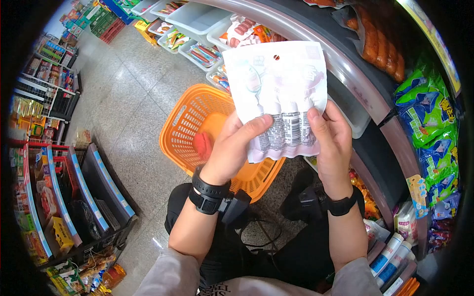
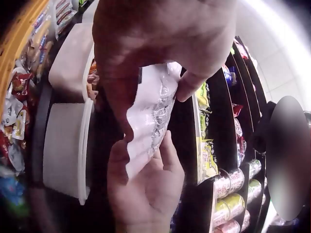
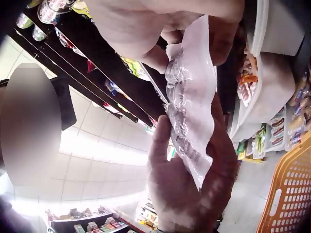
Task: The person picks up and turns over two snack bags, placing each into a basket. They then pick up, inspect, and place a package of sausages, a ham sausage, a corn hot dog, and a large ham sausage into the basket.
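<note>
A white plastic food pack (image 1: 276,84) is held up in front of the body, its printed back and barcode facing the head camera. Ridges of its long contents show through the lower half. My left hand (image 1: 231,143) grips its lower left edge, thumb on the printed side and fingers behind. On the opposite edge my right hand (image 1: 335,143) pinches it the same way. Both wrist views show the pack (image 2: 153,119) edge-on between the hands, with a wavy profile. Most of the fingers are hidden behind the pack in the head view.
Below the pack stands an orange basket (image 1: 170,129) on the floor, a red item (image 1: 202,145) inside. White bins (image 1: 195,18) of packaged snacks line the shelf ahead. Green snack bags (image 1: 427,113) hang at the right. A low rack (image 1: 106,185) stands at the left.
</note>
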{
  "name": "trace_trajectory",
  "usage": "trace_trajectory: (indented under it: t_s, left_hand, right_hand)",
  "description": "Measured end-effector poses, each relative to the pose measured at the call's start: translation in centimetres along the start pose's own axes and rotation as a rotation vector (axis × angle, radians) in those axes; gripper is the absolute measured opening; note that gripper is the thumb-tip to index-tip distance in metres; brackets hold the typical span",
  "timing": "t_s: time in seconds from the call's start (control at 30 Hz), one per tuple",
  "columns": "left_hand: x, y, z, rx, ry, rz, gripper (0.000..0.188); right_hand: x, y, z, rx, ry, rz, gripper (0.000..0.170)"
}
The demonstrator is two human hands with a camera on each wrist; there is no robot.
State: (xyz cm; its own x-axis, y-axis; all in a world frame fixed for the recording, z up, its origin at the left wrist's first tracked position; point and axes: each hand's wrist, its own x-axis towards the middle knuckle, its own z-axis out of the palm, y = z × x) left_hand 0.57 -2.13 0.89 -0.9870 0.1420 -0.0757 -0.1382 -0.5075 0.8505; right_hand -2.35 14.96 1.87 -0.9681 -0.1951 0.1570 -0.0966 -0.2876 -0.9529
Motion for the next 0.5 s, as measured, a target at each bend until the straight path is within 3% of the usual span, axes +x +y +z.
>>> trace_trajectory:
  t_s: [0.03, 0.23, 0.47, 0.5]
  left_hand:
    - [0.01, 0.03, -0.02, 0.035, 0.008, 0.001, 0.053]
    - [0.25, -0.36, -0.21, -0.076, 0.025, 0.005, 0.055]
    - [0.16, -0.05, -0.26, -0.06, 0.011, 0.007, 0.051]
    - [-0.04, 0.22, -0.4, 0.102, 0.044, 0.073, 0.046]
  right_hand:
    - [-0.04, 0.11, -0.15, -0.036, -0.022, -0.008, 0.028]
    - [0.11, 0.16, -0.28, -0.015, -0.043, 0.014, 0.026]
    - [0.18, 0.11, -0.38, -0.023, -0.039, 0.034, 0.025]
    - [0.31, 0.02, -0.36, -0.047, -0.057, 0.034, 0.022]
